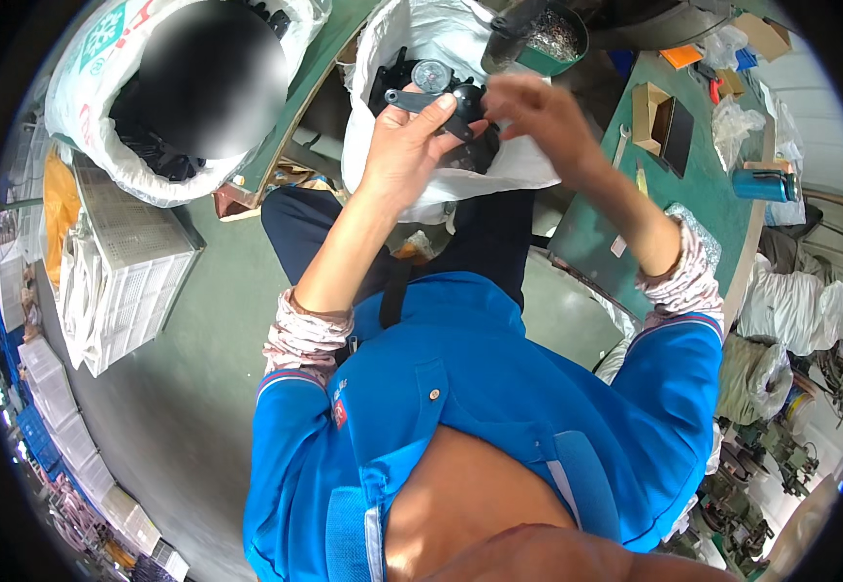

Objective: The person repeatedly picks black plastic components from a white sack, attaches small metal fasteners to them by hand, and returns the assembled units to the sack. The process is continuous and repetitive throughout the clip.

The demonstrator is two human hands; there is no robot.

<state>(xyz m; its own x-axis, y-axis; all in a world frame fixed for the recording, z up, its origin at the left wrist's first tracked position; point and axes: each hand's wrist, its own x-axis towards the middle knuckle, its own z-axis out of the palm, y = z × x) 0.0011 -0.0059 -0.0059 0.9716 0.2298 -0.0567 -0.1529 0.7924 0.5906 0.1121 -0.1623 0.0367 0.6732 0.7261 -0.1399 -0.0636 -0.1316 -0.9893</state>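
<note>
My left hand [398,147] is closed on a black plastic part with a lever-like arm [412,99], thumb on top and fingers underneath. The part is held over the mouth of a white woven sack [360,160] in front of my lap. Inside the sack lie more black parts [394,74] and a round clear-faced piece [431,76] like a dial. My right hand [544,118] is just to the right of the held part, fingers bent and smeared by motion. Whether it pinches anything cannot be made out.
A green workbench [591,218] on the right bears a wrench [622,142], an open cardboard box [647,114] and a blue bottle [763,184]. Beyond the sack stands a dark green container of small metal bits [552,39]. Left are another white sack [77,97] and a white crate [140,281].
</note>
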